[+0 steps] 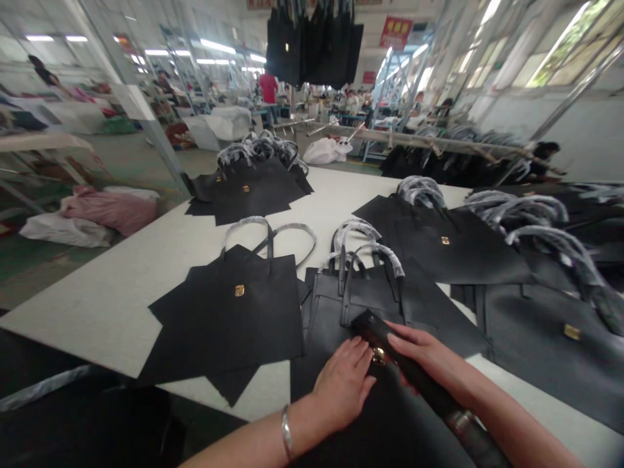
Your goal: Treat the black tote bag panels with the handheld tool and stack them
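**Q:** Where r ur hands?

**Me:** L hand (344, 383) open, flat on black leather tote (329, 312), just beside gold clasp (379, 355). R hand (429, 354) on black strip (414, 370), which runs from clasp toward near right. Might be tote's folded top edge, can't tell.

**Q:** R actually gripping it?

**Me:** Fingers lie over it & look curled, but strip hides part of the hand, so can't tell for sure.

**Q:** Where's the tote exactly?

**Me:** Right in front of me, on white cutting table (97, 312), near side. Handles in clear plastic wrap (355, 240) point far.

**Q:** What could go wrong?

**Me:** If R's hold is loose, strip could slip off. Table looks smooth, so leaning hard might slide tote toward near edge. Silver bangle (286, 432) on L wrist could scratch leather if wrist drops. Clasp's right by my fingers, so pressure could scuff it. Also tight space: dragging tote might rub left tote (229, 318) or right tote (546, 331), prob marking both.
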Tool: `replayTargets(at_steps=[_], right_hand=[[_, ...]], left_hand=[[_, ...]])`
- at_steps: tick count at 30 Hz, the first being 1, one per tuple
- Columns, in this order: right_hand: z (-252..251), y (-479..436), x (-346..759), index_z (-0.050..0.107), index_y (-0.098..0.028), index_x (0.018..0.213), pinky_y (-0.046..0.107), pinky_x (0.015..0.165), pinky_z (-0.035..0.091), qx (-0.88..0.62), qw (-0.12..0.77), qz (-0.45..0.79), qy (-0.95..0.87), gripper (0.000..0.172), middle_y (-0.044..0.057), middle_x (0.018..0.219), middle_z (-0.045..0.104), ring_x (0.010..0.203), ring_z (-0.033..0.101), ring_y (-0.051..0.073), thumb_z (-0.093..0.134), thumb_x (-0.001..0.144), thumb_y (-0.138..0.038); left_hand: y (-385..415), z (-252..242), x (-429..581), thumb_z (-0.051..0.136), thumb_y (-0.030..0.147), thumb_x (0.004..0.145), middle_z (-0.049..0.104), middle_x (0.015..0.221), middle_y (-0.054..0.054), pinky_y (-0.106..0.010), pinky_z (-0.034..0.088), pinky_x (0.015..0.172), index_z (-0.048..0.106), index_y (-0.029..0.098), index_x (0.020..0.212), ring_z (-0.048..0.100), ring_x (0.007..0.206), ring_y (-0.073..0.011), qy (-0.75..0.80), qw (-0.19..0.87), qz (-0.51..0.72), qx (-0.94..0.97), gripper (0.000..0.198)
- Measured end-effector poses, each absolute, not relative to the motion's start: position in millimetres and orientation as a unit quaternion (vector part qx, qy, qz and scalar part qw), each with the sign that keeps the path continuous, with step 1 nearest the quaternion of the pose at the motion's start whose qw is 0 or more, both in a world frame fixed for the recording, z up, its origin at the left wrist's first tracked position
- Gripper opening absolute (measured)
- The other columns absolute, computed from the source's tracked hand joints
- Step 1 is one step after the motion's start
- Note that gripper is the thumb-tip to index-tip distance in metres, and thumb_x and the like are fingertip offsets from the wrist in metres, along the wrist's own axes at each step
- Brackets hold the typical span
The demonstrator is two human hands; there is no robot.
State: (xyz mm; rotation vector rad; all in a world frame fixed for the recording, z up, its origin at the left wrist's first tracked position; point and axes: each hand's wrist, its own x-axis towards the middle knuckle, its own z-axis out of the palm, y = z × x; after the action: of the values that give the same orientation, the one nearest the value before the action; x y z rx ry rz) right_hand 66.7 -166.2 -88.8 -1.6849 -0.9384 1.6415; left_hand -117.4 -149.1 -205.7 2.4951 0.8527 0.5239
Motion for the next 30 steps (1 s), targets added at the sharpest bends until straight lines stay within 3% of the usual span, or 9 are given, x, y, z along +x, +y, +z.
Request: replayTargets(at_steps=[6, 14, 17, 21, 26, 30], right_hand=[[-95.9, -130.3, 49.3, 0.041, -0.014, 0.138, 0.020, 0.037, 0.044, -0.614, 0.296, 0.638, -0.359, 0.058, -0.002, 0.058, 0.061, 0.043, 0.056, 0.013, 0.057, 0.087, -0.038], [-92.2, -132.7, 54.9, 0.046, -0.019, 0.134, 0.020, 0.039, 0.046, -0.632, 0.243, 0.651, -0.342, 0.057, 0.001, 0.067, 0.066, 0.046, 0.059, 0.013, 0.059, 0.086, -0.046], [-93.1, -122.8, 49.2, 0.049, -0.017, 0.131, 0.020, 0.039, 0.046, -0.634, 0.261, 0.647, -0.333, 0.052, 0.001, 0.068, 0.067, 0.044, 0.058, 0.012, 0.060, 0.086, -0.042], [-87.9, -105.9, 42.8, 0.049, -0.018, 0.131, 0.022, 0.041, 0.046, -0.687, 0.317, 0.550, -0.354, 0.051, 0.002, 0.072, 0.068, 0.047, 0.059, 0.013, 0.060, 0.086, -0.039], [-62.5, -140.5, 61.5, 0.042, -0.020, 0.139, 0.025, 0.042, 0.047, -0.734, 0.284, 0.520, -0.332, 0.071, 0.001, 0.067, 0.065, 0.050, 0.060, 0.017, 0.067, 0.078, -0.047], [-53.8, -188.7, 76.8, 0.039, -0.022, 0.142, 0.028, 0.042, 0.047, -0.752, 0.261, 0.533, -0.288, 0.089, 0.003, 0.073, 0.069, 0.052, 0.060, 0.020, 0.071, 0.068, -0.060]], left_hand=[[-150.3, -203.2, -112.7, 0.049, 0.037, 0.094, 0.041, 0.144, -0.010, -0.039, 0.025, 0.116, 0.038, 0.014, 0.140, 0.032, 0.135, -0.0229, 0.301, 0.248, 0.198, 0.899, 0.053], [-152.9, -206.3, -113.7, 0.039, 0.042, 0.097, 0.040, 0.144, -0.013, -0.038, 0.022, 0.116, 0.039, 0.010, 0.139, 0.029, 0.137, -0.0229, 0.300, 0.238, 0.210, 0.900, 0.053], [-153.1, -205.1, -113.0, 0.038, 0.042, 0.097, 0.041, 0.143, -0.013, -0.038, 0.022, 0.116, 0.040, 0.009, 0.138, 0.030, 0.137, -0.0232, 0.298, 0.235, 0.213, 0.901, 0.052], [-154.4, -204.6, -115.6, 0.037, 0.041, 0.098, 0.041, 0.144, -0.012, -0.037, 0.021, 0.116, 0.040, 0.010, 0.138, 0.031, 0.136, -0.0228, 0.302, 0.238, 0.215, 0.898, 0.051], [-164.1, -207.4, -101.7, 0.031, 0.037, 0.099, 0.035, 0.147, -0.015, -0.041, 0.020, 0.117, 0.035, 0.006, 0.141, 0.025, 0.138, -0.0265, 0.318, 0.247, 0.221, 0.888, 0.053], [-185.6, -198.4, -70.0, 0.049, 0.029, 0.087, 0.026, 0.149, -0.023, -0.049, 0.020, 0.117, 0.028, 0.001, 0.143, 0.018, 0.140, -0.0332, 0.337, 0.310, 0.194, 0.868, 0.066]])
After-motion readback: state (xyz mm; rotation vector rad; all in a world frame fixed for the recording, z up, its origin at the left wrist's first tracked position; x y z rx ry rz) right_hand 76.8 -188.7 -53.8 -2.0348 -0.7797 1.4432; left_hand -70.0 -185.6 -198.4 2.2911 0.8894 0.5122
